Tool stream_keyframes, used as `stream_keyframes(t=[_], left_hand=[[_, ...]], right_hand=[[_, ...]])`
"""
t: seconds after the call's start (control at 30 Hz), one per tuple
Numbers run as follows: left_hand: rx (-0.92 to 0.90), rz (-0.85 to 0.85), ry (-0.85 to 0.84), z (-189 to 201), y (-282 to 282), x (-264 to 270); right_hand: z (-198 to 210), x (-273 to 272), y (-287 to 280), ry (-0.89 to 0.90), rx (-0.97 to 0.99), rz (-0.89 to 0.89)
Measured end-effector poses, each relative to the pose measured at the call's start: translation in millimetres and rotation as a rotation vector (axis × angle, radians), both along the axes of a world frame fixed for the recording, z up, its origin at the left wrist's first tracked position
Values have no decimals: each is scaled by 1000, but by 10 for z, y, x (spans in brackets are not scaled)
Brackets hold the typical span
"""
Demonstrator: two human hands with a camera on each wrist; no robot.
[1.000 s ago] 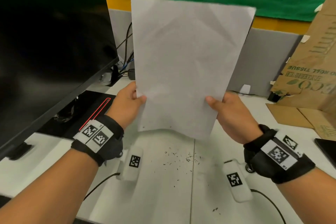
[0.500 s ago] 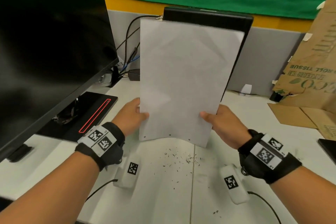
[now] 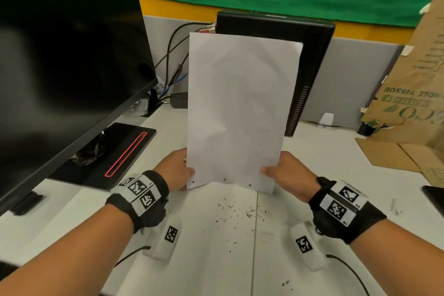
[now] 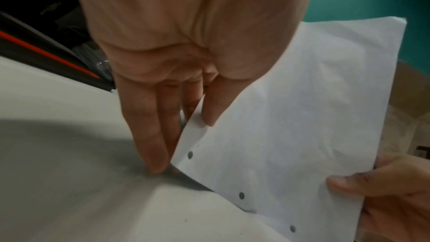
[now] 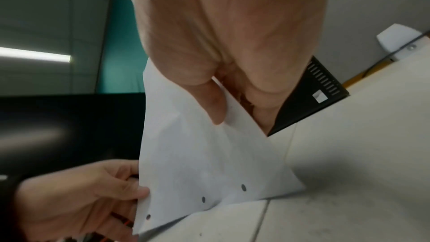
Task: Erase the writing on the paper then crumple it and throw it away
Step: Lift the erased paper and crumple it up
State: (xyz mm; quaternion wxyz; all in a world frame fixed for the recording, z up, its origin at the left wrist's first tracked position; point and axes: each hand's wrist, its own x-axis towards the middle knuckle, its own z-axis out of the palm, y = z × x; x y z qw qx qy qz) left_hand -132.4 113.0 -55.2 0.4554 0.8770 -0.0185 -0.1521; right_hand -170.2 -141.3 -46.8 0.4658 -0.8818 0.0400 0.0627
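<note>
A blank white sheet of paper (image 3: 240, 108) with punched holes along its bottom edge stands upright over the white table (image 3: 216, 259). My left hand (image 3: 189, 173) pinches its lower left corner, thumb in front and fingers behind; the left wrist view shows this pinch on the paper (image 4: 302, 117). My right hand (image 3: 266, 172) pinches the lower right edge the same way, as the right wrist view shows on the paper (image 5: 186, 154). A dark striped stick (image 5: 121, 219) lies in my left palm. Eraser crumbs (image 3: 240, 209) are scattered on the table below the sheet.
A large black monitor (image 3: 60, 55) fills the left, its base (image 3: 108, 156) on the table. A black computer case (image 3: 312, 60) stands behind the paper. Cardboard boxes (image 3: 413, 103) lean at the right. Two white tagged blocks (image 3: 168, 238) (image 3: 307, 247) with cables lie under my wrists.
Both hands have lowered the sheet and moved it away from my face, sliding down to its bottom corners. Its bottom edge now hangs just above the table, and the computer case shows behind it.
</note>
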Motion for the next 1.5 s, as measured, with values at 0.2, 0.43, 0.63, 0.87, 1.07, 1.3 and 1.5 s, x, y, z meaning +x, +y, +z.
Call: stream_keyframes(t=[0.2,0.43,0.63,0.87,1.07,1.3,1.5], left_hand=[[-115,79,-99,161,36,23],[35,-2,28,-73,-3,-110],[21,-77,-121,248,-322,-41],[-108,-166,-142,272,-1230,-54],[-43,-199,-27,-133,-1968,-98],[68,-246,-18,-324,-2636,88],[230,-309,-70,-362,-2994,185]], right_hand=[[172,107,-53,-95,100,-49],[-120,39,-76,94,-106,65],[43,-75,-358,30,138,-44],[-15,-467,-1052,-10,373,-357],[-434,-639,-1534,113,440,-540],[-379,-565,-1722,260,-245,-585],[-505,-412,-2224,279,-173,-692]])
